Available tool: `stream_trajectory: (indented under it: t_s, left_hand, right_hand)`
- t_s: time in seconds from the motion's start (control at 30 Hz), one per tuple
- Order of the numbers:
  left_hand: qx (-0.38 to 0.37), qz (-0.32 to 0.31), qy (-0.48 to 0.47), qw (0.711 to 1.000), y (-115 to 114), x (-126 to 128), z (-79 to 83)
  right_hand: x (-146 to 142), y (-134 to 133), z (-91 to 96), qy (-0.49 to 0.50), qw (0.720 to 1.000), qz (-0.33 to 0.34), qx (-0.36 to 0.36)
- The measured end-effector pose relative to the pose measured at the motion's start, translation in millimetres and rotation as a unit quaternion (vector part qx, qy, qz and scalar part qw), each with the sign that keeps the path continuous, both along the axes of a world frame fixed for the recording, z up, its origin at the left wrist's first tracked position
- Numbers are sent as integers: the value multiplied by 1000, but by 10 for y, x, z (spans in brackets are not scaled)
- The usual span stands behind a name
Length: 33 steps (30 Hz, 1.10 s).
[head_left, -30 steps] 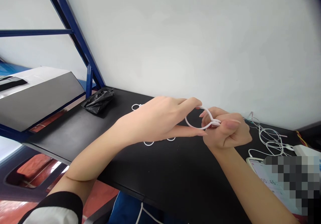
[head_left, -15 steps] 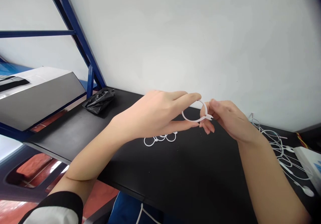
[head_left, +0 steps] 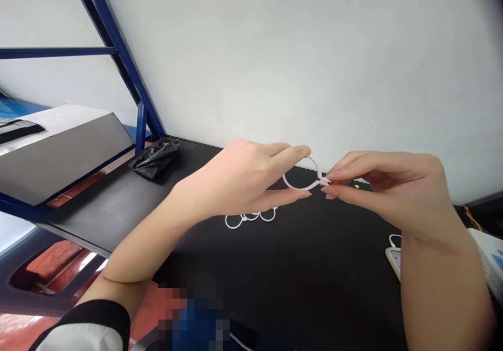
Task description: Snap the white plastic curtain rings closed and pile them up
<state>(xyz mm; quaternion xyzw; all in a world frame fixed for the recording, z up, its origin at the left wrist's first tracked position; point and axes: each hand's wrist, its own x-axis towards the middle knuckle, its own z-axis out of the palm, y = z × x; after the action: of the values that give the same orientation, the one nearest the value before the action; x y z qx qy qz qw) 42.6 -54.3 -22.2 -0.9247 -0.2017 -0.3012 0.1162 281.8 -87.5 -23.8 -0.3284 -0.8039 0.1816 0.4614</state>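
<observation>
**A:** What have we got in this room?

**B:** A black workbench top [head_left: 298,272] running along a white wall [head_left: 314,63]. Nearest me, one person's left forearm in a black-and-white sleeve [head_left: 78,332].

**A:** The hands?

**B:** Left hand [head_left: 231,178] and right hand [head_left: 393,188], raised above the bench, a narrow gap between them, bridged by a white plastic loop tie [head_left: 294,184]. Right thumb and forefinger pinch its tabbed end. Left thumb and fingers reach around the loop's far side; whether they grip it, I can't tell.

**A:** Anything else on the bench?

**B:** Several linked white plastic loops [head_left: 249,218] lying flat just below the left hand. Right side: a phone edge [head_left: 394,261], partly hidden by the right arm, and a white box [head_left: 485,254]. Farther left, a crumpled black plastic bag [head_left: 155,158].

**A:** Beyond that?

**B:** A blue steel frame [head_left: 113,68] and a tilted dark grey panel [head_left: 63,152].
</observation>
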Motion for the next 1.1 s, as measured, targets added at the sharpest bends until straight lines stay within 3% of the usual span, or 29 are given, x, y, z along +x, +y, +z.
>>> stream_trajectory:
  t_s: [0.83, 1.1]
  left_hand:
    - [68, -34, -49, 996, 24, -4, -25]
    - [85, -26, -47, 995, 34, -14, -23]
  right_hand:
    - [-13, -46, -19, 26, 999, 26, 16]
    - [-54, -157, -2, -34, 988, -90, 119]
